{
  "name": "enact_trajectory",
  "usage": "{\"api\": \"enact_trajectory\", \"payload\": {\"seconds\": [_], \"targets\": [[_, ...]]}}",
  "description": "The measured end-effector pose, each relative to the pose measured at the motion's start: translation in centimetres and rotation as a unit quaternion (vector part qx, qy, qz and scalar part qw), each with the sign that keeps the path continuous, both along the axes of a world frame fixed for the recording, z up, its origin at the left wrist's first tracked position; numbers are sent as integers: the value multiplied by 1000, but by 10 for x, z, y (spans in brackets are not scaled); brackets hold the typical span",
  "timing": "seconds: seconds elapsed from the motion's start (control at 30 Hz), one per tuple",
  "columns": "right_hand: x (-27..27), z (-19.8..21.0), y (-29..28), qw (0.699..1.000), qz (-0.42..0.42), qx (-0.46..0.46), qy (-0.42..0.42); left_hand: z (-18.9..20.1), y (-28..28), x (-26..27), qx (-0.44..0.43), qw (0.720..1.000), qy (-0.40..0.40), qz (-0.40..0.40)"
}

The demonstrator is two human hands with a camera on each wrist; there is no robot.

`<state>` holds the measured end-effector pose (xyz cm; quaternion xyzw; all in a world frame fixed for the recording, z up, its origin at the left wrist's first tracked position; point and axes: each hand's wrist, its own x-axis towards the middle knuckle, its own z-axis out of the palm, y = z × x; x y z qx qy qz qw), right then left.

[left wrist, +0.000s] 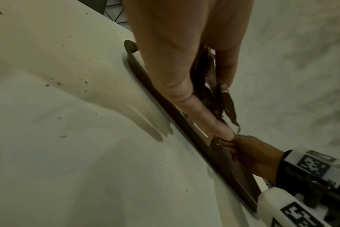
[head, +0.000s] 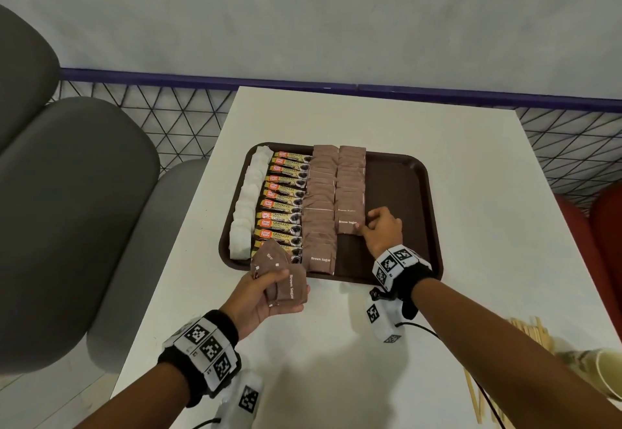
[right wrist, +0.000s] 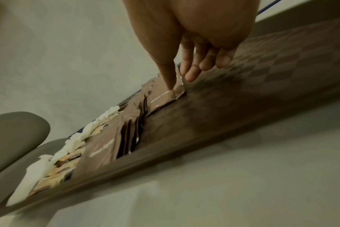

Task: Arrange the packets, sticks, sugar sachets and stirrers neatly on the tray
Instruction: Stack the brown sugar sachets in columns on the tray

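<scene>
light, thin, floppy brown paper sugar sachets (head: 286,280), maybe three or four, pinched in left hand (head: 259,297) fingers, just short of dark brown plastic tray (head: 400,193). easy to crumple; best held by flat edges. right hand (head: 383,226) fingers (right wrist: 190,73) narrow, pinching edge of one laid sachet (head: 348,221). beyond fingers: two brown rows, about twelve orange coffee sticks (head: 286,206), one white packet row (head: 247,200). wooden stirrers (head: 535,331) well right of right fingers on white worktop (head: 336,344), too blurred to count.

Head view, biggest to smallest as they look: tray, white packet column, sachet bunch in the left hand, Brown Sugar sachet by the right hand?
1. tray
2 and 3. white packet column and sachet bunch in the left hand look alike; the bunch is nearer, so unranked
4. Brown Sugar sachet by the right hand
</scene>
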<state>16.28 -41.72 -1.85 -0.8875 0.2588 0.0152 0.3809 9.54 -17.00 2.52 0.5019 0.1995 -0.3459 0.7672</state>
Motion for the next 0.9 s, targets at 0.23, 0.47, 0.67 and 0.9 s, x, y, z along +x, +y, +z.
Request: {"api": "enact_trajectory", "payload": {"seconds": [0.23, 0.47, 0.67, 0.9], "targets": [[-19, 16, 12, 994, 74, 15, -83, 2, -6, 3, 40, 998, -41, 15], [-29, 24, 35, 965, 166, 170, -109, 5, -10, 8, 79, 992, -98, 15], [-47, 36, 57, 920, 289, 264, 38, 7, -12, 9, 70, 989, -124, 50], [-49, 34, 70, 910, 287, 290, 74, 10, -16, 5, 45, 988, -125, 79]]}}
